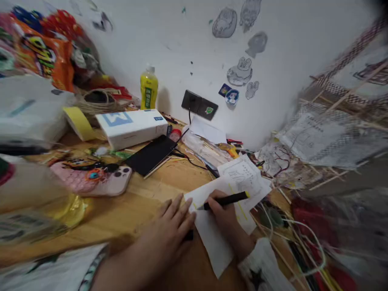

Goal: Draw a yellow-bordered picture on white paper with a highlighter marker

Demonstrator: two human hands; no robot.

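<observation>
My right hand [224,218] is closed around a black marker [232,199] with a yellow end, its tip side pointing left over a white sheet of paper [209,238]. Short yellow lines are drawn on the sheet. My left hand [171,226] lies flat with fingers outstretched, fingertips at the paper's left edge. Beside its thumb a small black piece [188,235] sticks out, mostly hidden by the hand; I cannot tell what it is. A second paper with a pencil drawing [241,171] lies just beyond the sheet.
On the wooden table [145,202] are a phone in a pink case [106,182], a black tablet-like slab [154,155], a white box [130,125], yellow tape [79,123] and a yellow bottle [149,89]. Sticks and a white cord [315,234] clutter the right.
</observation>
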